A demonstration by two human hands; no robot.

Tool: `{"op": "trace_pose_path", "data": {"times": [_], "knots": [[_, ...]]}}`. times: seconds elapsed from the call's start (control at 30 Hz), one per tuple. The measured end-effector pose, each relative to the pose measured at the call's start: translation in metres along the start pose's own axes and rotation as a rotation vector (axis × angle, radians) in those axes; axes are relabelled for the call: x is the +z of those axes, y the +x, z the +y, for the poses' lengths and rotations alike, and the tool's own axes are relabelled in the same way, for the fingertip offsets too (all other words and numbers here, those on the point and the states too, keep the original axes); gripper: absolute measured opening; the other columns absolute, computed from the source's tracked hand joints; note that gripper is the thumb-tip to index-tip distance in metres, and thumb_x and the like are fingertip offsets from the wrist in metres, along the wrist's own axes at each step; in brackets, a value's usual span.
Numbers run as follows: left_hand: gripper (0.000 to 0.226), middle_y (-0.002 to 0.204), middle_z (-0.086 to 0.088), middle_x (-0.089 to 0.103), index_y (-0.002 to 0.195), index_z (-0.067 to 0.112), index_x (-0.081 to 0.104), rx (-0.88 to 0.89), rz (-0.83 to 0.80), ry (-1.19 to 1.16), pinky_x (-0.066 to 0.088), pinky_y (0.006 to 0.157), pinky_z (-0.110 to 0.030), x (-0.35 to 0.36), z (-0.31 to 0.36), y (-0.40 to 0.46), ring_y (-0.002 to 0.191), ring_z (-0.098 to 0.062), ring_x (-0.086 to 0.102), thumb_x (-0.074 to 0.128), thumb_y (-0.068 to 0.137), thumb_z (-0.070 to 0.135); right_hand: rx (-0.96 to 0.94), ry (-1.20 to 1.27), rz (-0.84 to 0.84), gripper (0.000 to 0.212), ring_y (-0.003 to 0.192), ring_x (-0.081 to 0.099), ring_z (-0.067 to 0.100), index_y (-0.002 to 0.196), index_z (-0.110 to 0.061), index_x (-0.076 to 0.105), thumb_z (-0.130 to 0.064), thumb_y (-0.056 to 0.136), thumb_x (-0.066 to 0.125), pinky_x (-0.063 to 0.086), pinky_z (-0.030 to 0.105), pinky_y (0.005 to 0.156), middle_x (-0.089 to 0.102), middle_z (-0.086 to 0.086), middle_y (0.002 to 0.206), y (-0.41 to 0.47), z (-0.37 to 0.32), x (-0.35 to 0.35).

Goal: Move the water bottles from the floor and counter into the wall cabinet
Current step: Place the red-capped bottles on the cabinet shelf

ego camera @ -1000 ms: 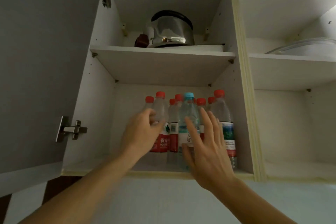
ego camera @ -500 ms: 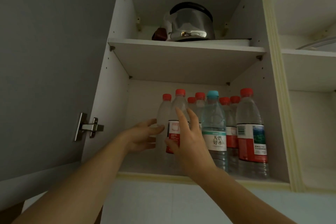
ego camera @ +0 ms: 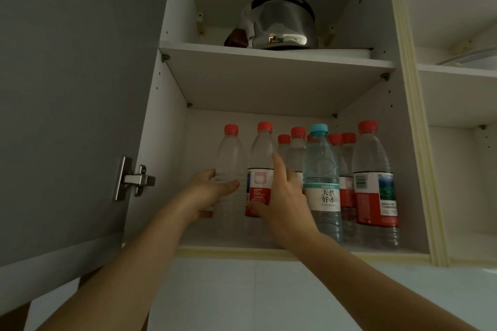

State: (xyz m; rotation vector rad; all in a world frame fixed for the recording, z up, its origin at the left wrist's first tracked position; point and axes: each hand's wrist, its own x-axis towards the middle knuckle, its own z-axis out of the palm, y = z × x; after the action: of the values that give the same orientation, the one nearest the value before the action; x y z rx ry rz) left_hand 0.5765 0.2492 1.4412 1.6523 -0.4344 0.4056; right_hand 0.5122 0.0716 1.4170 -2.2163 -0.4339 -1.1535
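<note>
- The wall cabinet [ego camera: 172, 142] stands open, its grey door [ego camera: 75, 88] swung out to the left with a metal hinge [ego camera: 134, 179] on its inner face.
- The lower compartment holds the water bottles, all upright on the cabinet floor.
- The leftmost bottle [ego camera: 228, 161] has a red cap and a clear body, and it stands a little apart from the rest.
- The left hand [ego camera: 208, 193] grasps this leftmost bottle low down, with the thumb across its front and the fingers curled round the far side.
- Just to its right stands a second red-capped bottle [ego camera: 259, 169] with a red and white label.
- The right hand [ego camera: 282, 201] is on this second bottle: the thumb lies against the lower label and the fingers reach up along the bottle's right side, wrapping it loosely.
- Next comes a blue-capped bottle [ego camera: 321, 177] with a white label printed in dark characters; it stands at the front, touching or nearly touching the back of the right hand.
- At the far right front stands a tall red-capped bottle [ego camera: 373, 174] with a red label and a barcode, close to the right cabinet wall.
- Behind these front bottles a cluster of further red-capped bottles [ego camera: 341, 148] is packed together; only their caps and shoulders show.
- The upper shelf [ego camera: 269, 62] carries a shiny steel kettle [ego camera: 282, 24] with a black handle, and a small dark brown object [ego camera: 236, 37] just beside it on the left.
- The neighbouring compartment on the right holds something pale and rounded [ego camera: 470, 58] on its shelf, cut off by the frame edge.
</note>
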Motion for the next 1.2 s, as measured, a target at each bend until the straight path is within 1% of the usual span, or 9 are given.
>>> {"op": "trace_pose_path", "data": {"times": [0.13,0.27,0.33,0.43,0.6,0.87,1.0,1.07,1.2], "knots": [[0.03,0.09,0.011,0.066,0.109,0.025,0.06,0.075,0.118,0.085,0.049,0.047,-0.017,-0.007,0.001,-0.003,0.072,-0.003,0.064,0.08,0.087,0.025,0.055,0.052,-0.087,0.103,0.124,0.057,0.028,0.157,-0.037,0.004,-0.02,0.088,0.078,0.051,0.048,0.104,0.051,0.009,0.138,0.008,-0.006,0.008],[0.052,0.124,-0.01,0.066,0.133,0.01,0.056,0.016,0.253,0.181,0.054,0.096,-0.046,-0.019,-0.002,-0.002,0.112,-0.029,0.064,0.078,0.088,0.026,0.072,0.112,-0.181,0.111,0.112,0.063,0.026,0.158,-0.037,-0.005,-0.01,0.087,0.076,0.056,0.046,0.097,0.055,0.012,0.128,0.024,-0.012,0.013],[0.058,0.133,-0.015,0.062,0.139,0.008,0.053,0.007,0.293,0.219,0.049,0.104,-0.051,-0.022,-0.003,0.0,0.12,-0.035,0.06,0.077,0.089,0.027,0.077,0.105,-0.249,0.12,0.107,0.064,0.025,0.157,-0.037,-0.017,-0.009,0.087,0.077,0.057,0.042,0.094,0.056,0.012,0.127,0.035,-0.013,0.016],[0.056,0.134,-0.016,0.06,0.141,0.01,0.05,-0.004,0.308,0.297,0.048,0.104,-0.052,-0.025,-0.005,0.005,0.12,-0.033,0.059,0.073,0.092,0.027,0.09,0.069,-0.369,0.128,0.109,0.063,0.027,0.153,-0.037,-0.031,-0.01,0.088,0.076,0.055,0.039,0.092,0.051,0.015,0.136,0.052,-0.017,0.024],[0.044,0.129,-0.013,0.064,0.132,0.008,0.056,-0.038,0.231,0.438,0.05,0.098,-0.04,-0.044,-0.006,0.017,0.116,-0.029,0.061,0.07,0.095,0.027,0.077,0.087,-0.482,0.135,0.129,0.053,0.041,0.154,-0.034,-0.025,-0.008,0.078,0.084,0.05,0.052,0.105,0.039,0.024,0.152,0.077,-0.02,0.041],[0.044,0.128,-0.014,0.064,0.134,0.008,0.057,-0.065,0.206,0.451,0.052,0.098,-0.041,-0.051,-0.016,0.038,0.114,-0.029,0.061,0.068,0.096,0.027,0.226,0.072,-0.558,0.134,0.109,0.061,0.041,0.144,-0.044,-0.041,-0.001,0.088,0.072,0.061,0.053,0.079,0.045,0.022,0.146,0.117,-0.022,0.08],[0.033,0.116,-0.01,0.068,0.127,0.011,0.062,0.004,0.228,0.501,0.053,0.09,-0.034,-0.052,-0.02,0.045,0.106,-0.024,0.064,0.065,0.097,0.022,0.233,0.109,-0.579,0.133,0.122,0.055,0.044,0.144,-0.047,-0.04,0.003,0.089,0.07,0.058,0.057,0.087,0.043,0.02,0.149,0.128,-0.013,0.092],[0.048,0.124,-0.009,0.064,0.138,0.013,0.052,0.037,0.22,0.54,0.053,0.097,-0.04,-0.051,-0.023,0.046,0.112,-0.024,0.062,0.069,0.094,0.018,0.235,0.146,-0.589,0.131,0.125,0.053,0.043,0.146,-0.046,-0.039,0.001,0.09,0.07,0.055,0.06,0.093,0.042,0.019,0.149,0.128,-0.008,0.095],[0.117,0.161,-0.014,0.022,0.159,0.024,-0.006,0.093,0.193,0.727,0.043,0.111,-0.053,-0.05,-0.026,0.046,0.14,-0.034,0.04,0.082,0.083,0.016,0.158,0.139,-0.561,0.131,0.119,0.057,0.037,0.146,-0.043,-0.039,0.0,0.09,0.071,0.058,0.056,0.09,0.048,0.017,0.146,0.127,0.001,0.098]]}}
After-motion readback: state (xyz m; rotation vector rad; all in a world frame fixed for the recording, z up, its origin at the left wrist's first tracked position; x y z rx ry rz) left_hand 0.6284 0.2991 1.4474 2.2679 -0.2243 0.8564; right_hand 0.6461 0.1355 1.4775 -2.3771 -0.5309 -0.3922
